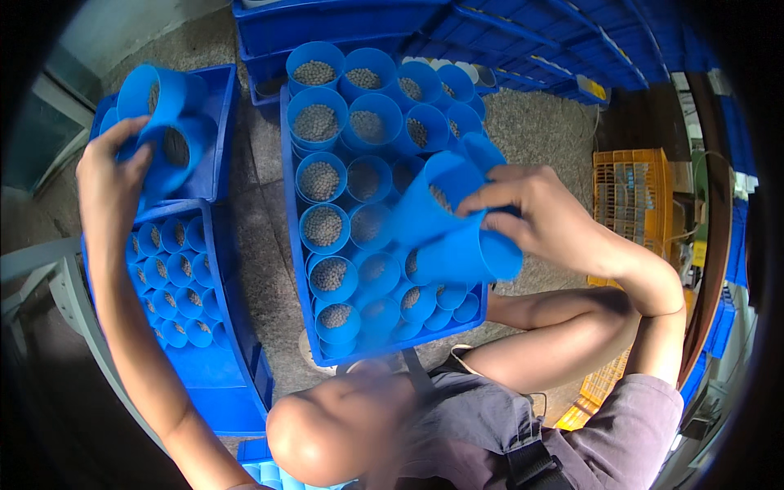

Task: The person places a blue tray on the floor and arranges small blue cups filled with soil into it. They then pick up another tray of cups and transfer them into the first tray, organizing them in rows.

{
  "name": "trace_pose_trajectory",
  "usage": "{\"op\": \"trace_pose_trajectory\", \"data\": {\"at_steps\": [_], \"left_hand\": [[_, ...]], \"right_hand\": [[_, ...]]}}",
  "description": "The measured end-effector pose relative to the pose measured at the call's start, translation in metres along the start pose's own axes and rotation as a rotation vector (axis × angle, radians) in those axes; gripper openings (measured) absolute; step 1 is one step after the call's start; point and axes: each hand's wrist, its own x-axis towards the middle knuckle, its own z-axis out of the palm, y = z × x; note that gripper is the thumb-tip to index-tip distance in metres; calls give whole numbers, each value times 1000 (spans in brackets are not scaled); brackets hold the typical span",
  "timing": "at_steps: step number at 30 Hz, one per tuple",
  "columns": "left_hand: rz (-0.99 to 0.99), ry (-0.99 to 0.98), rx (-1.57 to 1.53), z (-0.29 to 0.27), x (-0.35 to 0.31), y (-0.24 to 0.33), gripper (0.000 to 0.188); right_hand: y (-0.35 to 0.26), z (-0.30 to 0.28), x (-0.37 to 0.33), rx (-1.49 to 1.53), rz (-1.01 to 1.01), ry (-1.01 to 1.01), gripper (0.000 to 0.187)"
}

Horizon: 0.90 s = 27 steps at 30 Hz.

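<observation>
My right hand (549,214) pinches two blue plastic cups (465,255) side by side, thumb and fingers at their rims. Both are tilted above the right part of a blue crate (445,331). Rows of similar blue cups (317,126) stand in that crate, many with small pale grey pellets inside. Over at the far left, my left hand (113,167) is closed on the walls of another pair of blue cups (159,94), tilted so their mouths show. They are over a blue tray (220,131), whose contents beneath are partly hidden.
A lower blue crate (204,392) at the left holds rows of smaller-looking blue cups with pellets. Blue crates (335,24) are stacked at the back. An orange crate (625,192) sits at the right. My bent knee (314,433) is close to the central crate's near edge.
</observation>
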Motion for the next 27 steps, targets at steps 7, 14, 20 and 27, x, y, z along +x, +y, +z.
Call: {"op": "trace_pose_trajectory", "data": {"at_steps": [7,14,20,27], "left_hand": [[116,-496,-425,-24,-76,110,30],[316,-407,-260,48,-87,165,31],[162,-509,-120,60,-89,158,37],[341,-293,62,92,-94,204,36]], "right_hand": [[64,56,-5,4,84,186,28],[67,68,-6,-22,119,27,41],[67,61,4,-17,104,-73,39],[50,54,27,-183,112,-182,34]]}}
